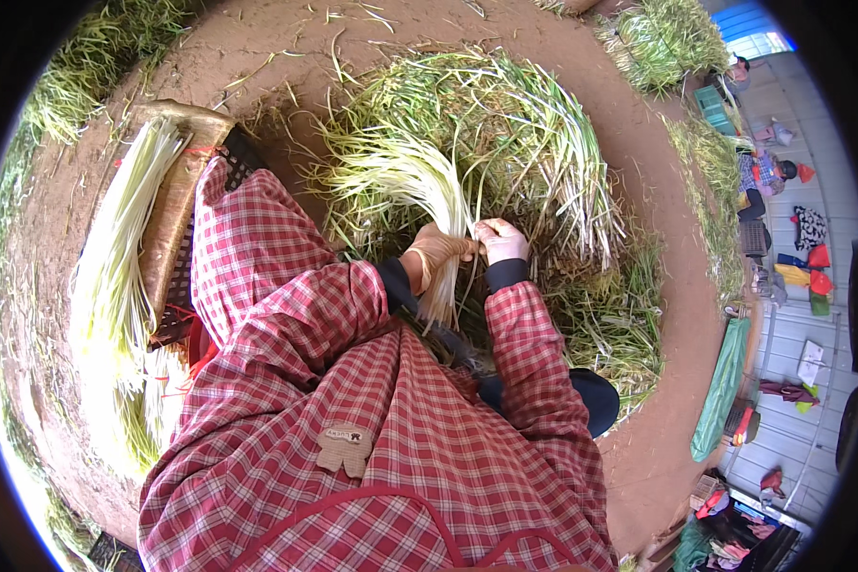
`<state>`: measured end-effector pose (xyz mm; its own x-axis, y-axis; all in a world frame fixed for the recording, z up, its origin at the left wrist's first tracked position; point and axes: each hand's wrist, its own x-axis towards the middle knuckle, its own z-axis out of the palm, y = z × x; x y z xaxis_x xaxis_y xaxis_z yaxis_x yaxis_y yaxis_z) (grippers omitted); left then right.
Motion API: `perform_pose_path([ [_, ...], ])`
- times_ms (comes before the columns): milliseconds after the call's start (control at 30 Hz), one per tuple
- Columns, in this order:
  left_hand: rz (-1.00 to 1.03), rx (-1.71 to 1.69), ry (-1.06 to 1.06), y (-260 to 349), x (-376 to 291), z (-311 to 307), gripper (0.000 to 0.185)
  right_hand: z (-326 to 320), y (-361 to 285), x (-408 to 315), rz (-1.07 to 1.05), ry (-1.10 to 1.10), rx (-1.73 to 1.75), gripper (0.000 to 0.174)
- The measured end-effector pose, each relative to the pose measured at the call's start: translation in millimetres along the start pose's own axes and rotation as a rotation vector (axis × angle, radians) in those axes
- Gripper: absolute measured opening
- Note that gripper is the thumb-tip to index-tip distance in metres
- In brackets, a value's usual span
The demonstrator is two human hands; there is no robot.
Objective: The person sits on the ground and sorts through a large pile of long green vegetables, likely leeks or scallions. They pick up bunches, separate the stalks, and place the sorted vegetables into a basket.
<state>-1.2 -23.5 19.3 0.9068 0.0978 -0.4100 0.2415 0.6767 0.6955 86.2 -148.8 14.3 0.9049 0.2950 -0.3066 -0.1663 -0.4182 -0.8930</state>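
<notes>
My left hand (435, 255) is closed around a bundle of long pale stalks with yellow-green leaves (429, 171), probably blanched garlic chives. The leafy ends fan out towards the upper left, and the pale ends poke out below the fist. Beside it, my right hand (499, 240) has its fingertips pinched together at the bundle's right edge, around a thin stalk or leaf. Beneath both hands lies a large heap of green and straw-coloured stalks (543, 143). On my left, a sorted bunch of pale stalks (125, 222) rests along a board (175, 207) on a black plastic crate (242, 154).
More leafy heaps lie at the upper left (79, 79) and upper right (661, 43). Loose leaves litter the brown ground. Along the right wall are a person in a checked top (758, 171), a teal crate (713, 109), a green tarp (722, 390) and hanging cloths.
</notes>
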Motion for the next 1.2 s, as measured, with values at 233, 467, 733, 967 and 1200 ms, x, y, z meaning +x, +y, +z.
perform_pose_path([
  [233,0.023,0.011,0.059,-1.1,5.0,5.9,0.008,10.1,5.7,-27.2,0.017,0.177,0.457,0.014],
  [467,-0.049,0.115,0.006,-2.8,-6.6,21.0,0.010,-11.0,31.3,-41.0,0.286,0.073,1.036,0.024],
  [733,-0.127,0.194,0.033,-2.7,-7.6,21.2,0.013,-30.2,36.9,-23.0,0.313,-0.053,0.911,0.026],
  [967,0.047,-0.098,-0.114,20.3,3.8,3.8,0.011,-8.0,55.8,-70.9,0.086,-0.393,0.133,0.034],
  [1200,-0.025,-0.243,-0.067,17.5,3.2,3.8,0.051,-31.3,21.3,-90.0,0.124,-0.009,0.160,0.024],
])
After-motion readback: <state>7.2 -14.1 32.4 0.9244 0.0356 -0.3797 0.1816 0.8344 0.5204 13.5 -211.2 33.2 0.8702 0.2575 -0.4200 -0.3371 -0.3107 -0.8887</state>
